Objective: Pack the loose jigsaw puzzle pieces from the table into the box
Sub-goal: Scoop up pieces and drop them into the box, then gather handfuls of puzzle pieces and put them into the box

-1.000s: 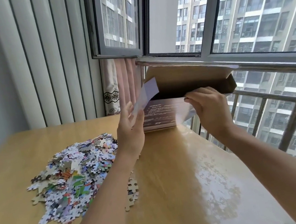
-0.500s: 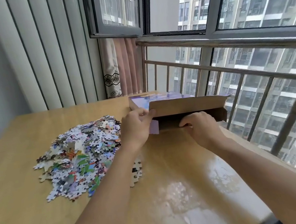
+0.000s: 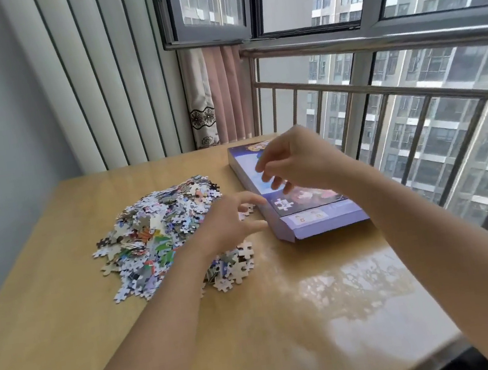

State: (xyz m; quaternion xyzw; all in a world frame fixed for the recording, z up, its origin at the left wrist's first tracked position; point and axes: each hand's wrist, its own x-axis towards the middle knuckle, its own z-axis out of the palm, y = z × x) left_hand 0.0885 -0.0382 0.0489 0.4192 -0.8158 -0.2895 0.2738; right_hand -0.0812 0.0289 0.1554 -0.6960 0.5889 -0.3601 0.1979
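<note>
The box [image 3: 299,205] is now lying flat, printed face up, no longer held tilted; both hands are coming off it. Left hand [image 3: 230,221] is spreading loose toward the puzzle pieces [image 3: 161,235] heaped left of the box; right hand [image 3: 296,161] is hovering over the box, fingers relaxed, empty; the box looks shut, so packing isn't starting yet.

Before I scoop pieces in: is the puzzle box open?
Looks shut: the box lies flat, printed face up, interior hidden, end flap sticking out.

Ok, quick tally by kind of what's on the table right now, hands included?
Puzzle box: 1
Pile of loose puzzle pieces: 1 (pieces too many to count)
Hands over the table: 2, left hand and right hand
Total: 4
</note>
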